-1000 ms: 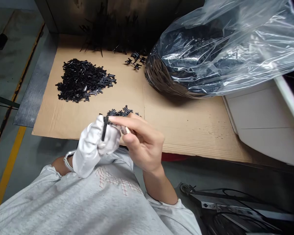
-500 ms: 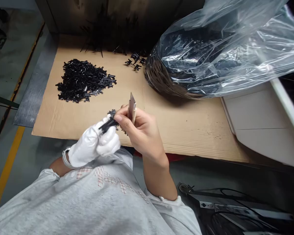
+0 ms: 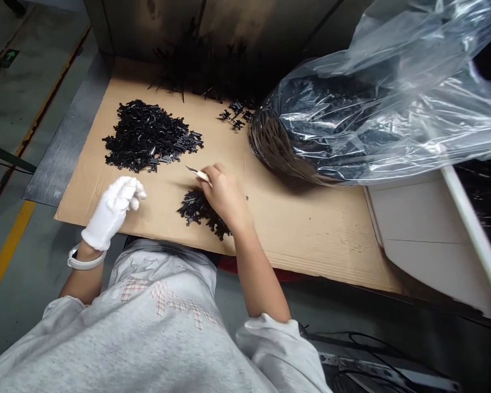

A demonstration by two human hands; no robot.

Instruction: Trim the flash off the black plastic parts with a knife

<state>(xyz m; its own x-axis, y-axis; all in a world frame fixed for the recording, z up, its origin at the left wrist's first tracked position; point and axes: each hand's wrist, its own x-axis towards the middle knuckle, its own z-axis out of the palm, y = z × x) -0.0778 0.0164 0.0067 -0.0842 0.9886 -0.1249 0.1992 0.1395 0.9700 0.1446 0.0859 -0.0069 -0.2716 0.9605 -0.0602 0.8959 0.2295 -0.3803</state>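
Note:
My left hand (image 3: 120,203), in a white glove, hovers over the cardboard's left front part. Its fingers are loosely bent and slightly apart, and no part shows in them. In my bare right hand (image 3: 227,199) is a craft knife (image 3: 201,175) with a pale handle, its blade pointing left. Under and beside that hand lies a small pile of black plastic parts (image 3: 193,206), partly hidden by it. A larger heap of black plastic parts (image 3: 147,136) sits farther back, beyond my left hand.
Cardboard (image 3: 311,234) covers the metal bench (image 3: 65,136). At the back right, a clear plastic bag (image 3: 331,136) bulges with black parts. Several loose black pieces (image 3: 237,114) lie beside it. A white bin (image 3: 425,218) stands on the right, and a dark panel (image 3: 249,33) rises behind.
My left hand has moved left, away from my right hand, and the black part it held is gone from it. My right hand has lowered over the small pile, the knife tilting from upright to leftward.

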